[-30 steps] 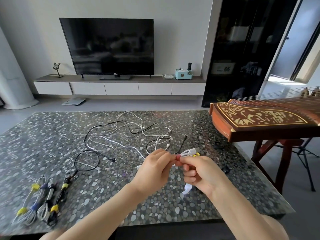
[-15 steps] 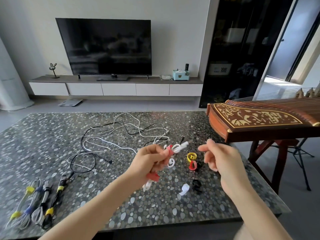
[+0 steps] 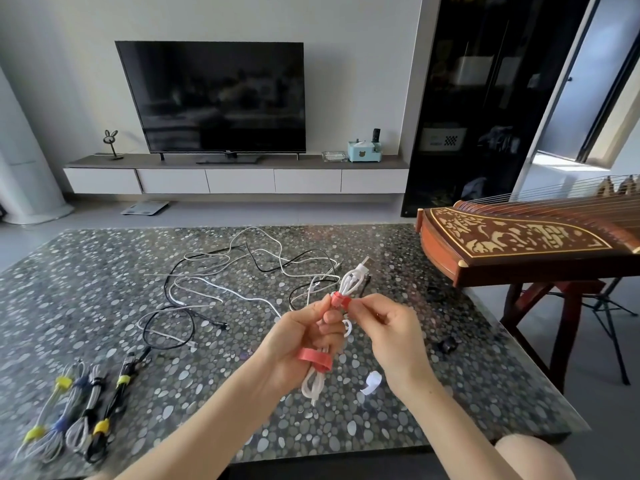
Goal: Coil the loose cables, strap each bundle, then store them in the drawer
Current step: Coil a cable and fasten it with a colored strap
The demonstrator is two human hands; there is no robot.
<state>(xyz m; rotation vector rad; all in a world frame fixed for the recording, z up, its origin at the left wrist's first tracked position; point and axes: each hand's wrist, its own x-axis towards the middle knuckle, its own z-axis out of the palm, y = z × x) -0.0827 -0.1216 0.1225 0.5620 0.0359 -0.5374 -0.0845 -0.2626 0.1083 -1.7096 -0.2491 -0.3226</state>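
The left grip (image 3: pixel 298 344) is closed around the middle of a folded white cable bundle (image 3: pixel 351 282), held upright over the pebble-patterned table (image 3: pixel 485 393). The bundle's plug end sticks out at 1 o'clock of this grip and its looped end hangs out at 5 o'clock. A red strap (image 3: pixel 341 301) wraps the bundle just above the left fingers, and the right grip (image 3: pixel 394 330) pinches this strap from 3 o'clock between thumb and forefinger. A second red strap loop (image 3: pixel 313 358) sits around the bundle at the heel of the left grip. On the table, the loose cables (image 3: pixel 242 271) sprawl at 11 o'clock of the grips, four strapped bundles (image 3: pixel 79 410) lie at 8 o'clock, and a white strap (image 3: pixel 370 382) lies just under the right wrist.
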